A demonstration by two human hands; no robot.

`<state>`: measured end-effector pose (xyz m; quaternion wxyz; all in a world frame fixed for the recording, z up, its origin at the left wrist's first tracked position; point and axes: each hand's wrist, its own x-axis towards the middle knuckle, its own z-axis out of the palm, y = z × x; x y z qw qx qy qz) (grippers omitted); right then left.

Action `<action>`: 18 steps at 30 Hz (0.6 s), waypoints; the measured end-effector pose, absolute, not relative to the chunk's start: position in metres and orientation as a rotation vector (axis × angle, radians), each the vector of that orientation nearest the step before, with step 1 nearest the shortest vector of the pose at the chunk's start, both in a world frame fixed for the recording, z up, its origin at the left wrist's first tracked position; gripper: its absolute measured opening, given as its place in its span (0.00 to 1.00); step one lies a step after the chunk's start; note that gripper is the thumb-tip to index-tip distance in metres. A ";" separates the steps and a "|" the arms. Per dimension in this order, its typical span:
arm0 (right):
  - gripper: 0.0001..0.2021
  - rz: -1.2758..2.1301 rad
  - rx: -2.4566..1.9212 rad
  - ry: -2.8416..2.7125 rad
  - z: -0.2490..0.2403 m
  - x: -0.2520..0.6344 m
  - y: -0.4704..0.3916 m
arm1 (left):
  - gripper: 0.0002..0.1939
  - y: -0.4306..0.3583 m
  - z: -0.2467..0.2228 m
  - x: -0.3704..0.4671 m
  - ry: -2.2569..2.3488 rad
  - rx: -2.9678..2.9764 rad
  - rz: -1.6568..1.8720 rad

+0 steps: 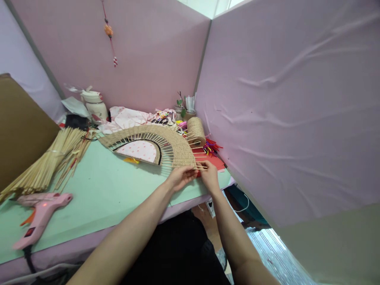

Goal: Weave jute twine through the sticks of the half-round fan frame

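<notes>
A half-round fan (181, 148), woven of tan twine over thin sticks, lies on the table with its straight side toward me. Its inner panel (138, 149) is white with pink dots and has a dark edge band. At the fan's right end, my left hand (181, 179) is closed on the lower corner of the weave. My right hand (210, 177) pinches at the bare stick ends just beside it; whether a strand of twine is between those fingers is too small to tell. A spool of twine (195, 128) lies behind the right end, near the protruding sticks.
A pink glue gun (41, 211) with a glowing light lies at front left, its cord over the edge. Bundled sticks (50, 158) lean by a cardboard sheet (23, 126). Behind stand a bottle (94, 105) and patterned cloth (127, 116). Red paper (215, 160) lies right.
</notes>
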<state>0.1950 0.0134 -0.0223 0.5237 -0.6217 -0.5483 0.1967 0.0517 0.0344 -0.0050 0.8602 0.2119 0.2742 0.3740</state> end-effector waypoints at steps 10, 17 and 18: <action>0.18 0.466 -1.492 -1.260 -0.020 0.206 0.013 | 0.08 0.034 -0.010 0.055 0.618 0.395 0.850; 0.12 0.306 -1.466 -1.600 0.006 0.232 -0.011 | 0.09 0.034 -0.011 0.054 0.638 0.395 0.850; 0.11 0.250 -1.442 -1.666 0.010 0.234 -0.012 | 0.09 0.034 -0.011 0.054 0.640 0.396 0.847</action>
